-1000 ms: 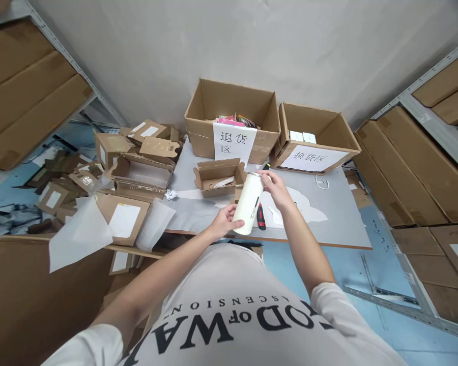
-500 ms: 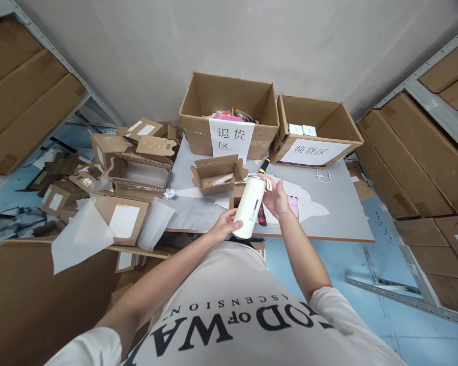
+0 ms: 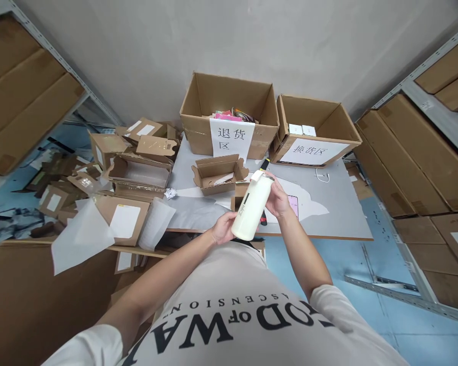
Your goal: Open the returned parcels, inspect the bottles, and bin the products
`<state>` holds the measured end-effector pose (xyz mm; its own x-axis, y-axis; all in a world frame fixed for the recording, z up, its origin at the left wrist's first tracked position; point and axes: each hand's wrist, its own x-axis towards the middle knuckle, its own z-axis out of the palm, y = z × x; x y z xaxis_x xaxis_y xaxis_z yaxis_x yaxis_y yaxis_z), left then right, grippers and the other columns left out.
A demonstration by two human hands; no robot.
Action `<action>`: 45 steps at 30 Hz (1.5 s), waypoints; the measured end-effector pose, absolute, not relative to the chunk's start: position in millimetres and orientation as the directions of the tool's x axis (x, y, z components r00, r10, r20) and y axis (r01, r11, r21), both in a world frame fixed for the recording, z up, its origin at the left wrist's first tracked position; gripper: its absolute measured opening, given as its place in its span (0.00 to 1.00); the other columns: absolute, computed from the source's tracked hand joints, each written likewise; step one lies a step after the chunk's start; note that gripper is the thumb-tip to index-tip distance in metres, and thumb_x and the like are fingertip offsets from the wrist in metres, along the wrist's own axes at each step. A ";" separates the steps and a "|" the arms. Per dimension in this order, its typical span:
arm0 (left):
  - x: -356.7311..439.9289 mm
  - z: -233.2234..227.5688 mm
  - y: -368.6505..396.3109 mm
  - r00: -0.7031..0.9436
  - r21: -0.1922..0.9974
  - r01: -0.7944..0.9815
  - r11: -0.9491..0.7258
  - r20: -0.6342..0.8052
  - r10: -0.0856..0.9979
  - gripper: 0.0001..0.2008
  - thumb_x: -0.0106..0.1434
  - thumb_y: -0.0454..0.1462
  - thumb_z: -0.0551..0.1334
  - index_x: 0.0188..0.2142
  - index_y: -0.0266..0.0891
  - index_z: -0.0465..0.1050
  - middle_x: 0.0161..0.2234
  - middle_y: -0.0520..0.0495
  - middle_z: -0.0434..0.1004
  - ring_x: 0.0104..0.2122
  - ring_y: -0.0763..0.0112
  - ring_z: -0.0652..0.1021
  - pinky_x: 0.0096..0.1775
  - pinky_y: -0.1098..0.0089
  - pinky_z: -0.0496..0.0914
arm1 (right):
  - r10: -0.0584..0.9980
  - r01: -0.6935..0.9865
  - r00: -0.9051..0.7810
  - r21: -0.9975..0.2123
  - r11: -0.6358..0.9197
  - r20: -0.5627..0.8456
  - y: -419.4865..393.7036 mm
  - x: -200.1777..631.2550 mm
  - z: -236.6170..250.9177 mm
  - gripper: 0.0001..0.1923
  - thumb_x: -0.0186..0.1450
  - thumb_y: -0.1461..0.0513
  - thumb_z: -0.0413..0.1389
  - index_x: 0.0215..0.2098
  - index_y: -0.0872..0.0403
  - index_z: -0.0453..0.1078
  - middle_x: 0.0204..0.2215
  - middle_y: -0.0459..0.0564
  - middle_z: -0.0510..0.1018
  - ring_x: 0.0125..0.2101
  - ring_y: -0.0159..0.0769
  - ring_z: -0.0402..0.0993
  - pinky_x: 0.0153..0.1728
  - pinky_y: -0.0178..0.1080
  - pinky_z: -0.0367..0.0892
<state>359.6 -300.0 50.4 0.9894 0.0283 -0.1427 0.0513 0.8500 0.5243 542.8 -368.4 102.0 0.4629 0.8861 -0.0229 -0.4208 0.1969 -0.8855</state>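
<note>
I see a grey table (image 3: 328,223) carrying two open cardboard boxes (image 3: 229,119) at its far edge. Over its near edge I have a white bottle (image 3: 252,206), tilted. My left hand (image 3: 223,229) grips its base; my right hand (image 3: 278,195) seems wrapped behind its upper part, fingers partly hidden.

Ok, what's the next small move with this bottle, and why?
Probably keep turning the bottle to check all sides: the left hand grips its base, the right hand its top, and it's tilted above the table.
</note>
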 end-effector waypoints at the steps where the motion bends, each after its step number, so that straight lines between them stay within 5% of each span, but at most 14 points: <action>1: 360.3 50.2 -299.3 0.984 0.577 0.014 0.817 -0.155 0.092 0.29 0.56 0.50 0.61 0.52 0.31 0.71 0.47 0.34 0.77 0.45 0.50 0.77 0.46 0.58 0.68 | 0.874 -0.388 0.486 -0.901 0.195 -0.020 -368.5 545.8 103.1 0.27 0.53 0.47 0.63 0.48 0.45 0.67 0.45 0.47 0.77 0.42 0.41 0.75 0.42 0.45 0.71; 6: 359.2 50.8 -299.0 0.901 0.855 -0.084 0.512 -0.154 0.405 0.36 0.45 0.46 0.73 0.53 0.38 0.67 0.50 0.38 0.72 0.44 0.58 0.76 0.44 0.63 0.70 | 0.821 -0.276 0.568 -0.953 0.125 -0.057 -368.3 554.4 106.6 0.24 0.55 0.48 0.63 0.48 0.45 0.68 0.43 0.46 0.76 0.36 0.36 0.74 0.33 0.38 0.72; 13: 358.7 47.3 -307.0 0.824 0.916 -0.019 0.401 -0.213 0.525 0.37 0.40 0.40 0.76 0.47 0.40 0.62 0.45 0.42 0.70 0.40 0.64 0.77 0.39 0.66 0.72 | 0.750 -0.195 0.651 -0.981 0.013 -0.119 -368.1 539.6 105.8 0.23 0.56 0.48 0.62 0.47 0.43 0.68 0.42 0.45 0.74 0.35 0.34 0.71 0.28 0.34 0.70; 20: 351.5 46.2 -302.6 0.885 0.733 -0.090 0.675 -0.252 0.391 0.31 0.42 0.43 0.74 0.44 0.40 0.65 0.36 0.48 0.77 0.31 0.68 0.77 0.33 0.70 0.71 | 0.836 -0.463 0.529 -0.875 0.141 -0.145 -375.7 541.6 93.7 0.31 0.56 0.42 0.59 0.55 0.39 0.63 0.43 0.45 0.76 0.36 0.36 0.74 0.35 0.40 0.71; 26: 348.2 53.7 -301.3 0.937 0.586 -0.085 0.806 -0.227 0.265 0.30 0.44 0.41 0.71 0.48 0.39 0.68 0.41 0.43 0.78 0.38 0.60 0.79 0.39 0.63 0.71 | 0.882 -0.618 0.450 -0.762 0.192 -0.143 -371.4 541.9 86.7 0.33 0.56 0.42 0.57 0.57 0.41 0.61 0.45 0.46 0.77 0.41 0.41 0.75 0.40 0.45 0.71; 31: 347.4 53.9 -299.8 0.983 0.466 -0.003 0.885 -0.162 0.089 0.31 0.49 0.43 0.63 0.51 0.32 0.69 0.43 0.35 0.78 0.39 0.53 0.79 0.38 0.60 0.70 | 0.914 -0.624 0.398 -0.755 0.203 -0.083 -364.6 542.1 90.7 0.35 0.55 0.44 0.58 0.59 0.42 0.59 0.52 0.49 0.73 0.51 0.47 0.70 0.49 0.54 0.66; 38: 346.7 40.5 -297.5 0.983 0.381 0.089 0.920 -0.180 -0.021 0.30 0.51 0.46 0.56 0.49 0.27 0.72 0.42 0.33 0.79 0.38 0.53 0.79 0.40 0.60 0.69 | 0.903 -0.461 0.425 -0.874 0.156 -0.063 -359.6 535.0 85.3 0.40 0.47 0.39 0.61 0.53 0.47 0.62 0.48 0.54 0.76 0.46 0.50 0.74 0.43 0.53 0.69; 41: 348.2 39.3 -295.1 0.971 0.471 0.058 0.880 -0.232 0.060 0.27 0.54 0.45 0.58 0.48 0.29 0.72 0.42 0.35 0.78 0.40 0.53 0.79 0.41 0.61 0.69 | 0.875 -0.401 0.481 -0.902 0.160 -0.059 -359.7 536.3 84.3 0.39 0.47 0.38 0.61 0.51 0.46 0.63 0.46 0.53 0.77 0.44 0.48 0.74 0.40 0.51 0.71; 45: 349.7 41.8 -289.3 0.907 0.724 -0.087 0.684 -0.227 0.356 0.30 0.51 0.49 0.67 0.50 0.35 0.69 0.48 0.38 0.74 0.44 0.57 0.76 0.42 0.65 0.69 | 0.845 -0.326 0.532 -0.933 0.150 -0.050 -363.0 543.2 93.4 0.31 0.49 0.45 0.65 0.48 0.44 0.66 0.45 0.48 0.76 0.39 0.40 0.74 0.35 0.42 0.71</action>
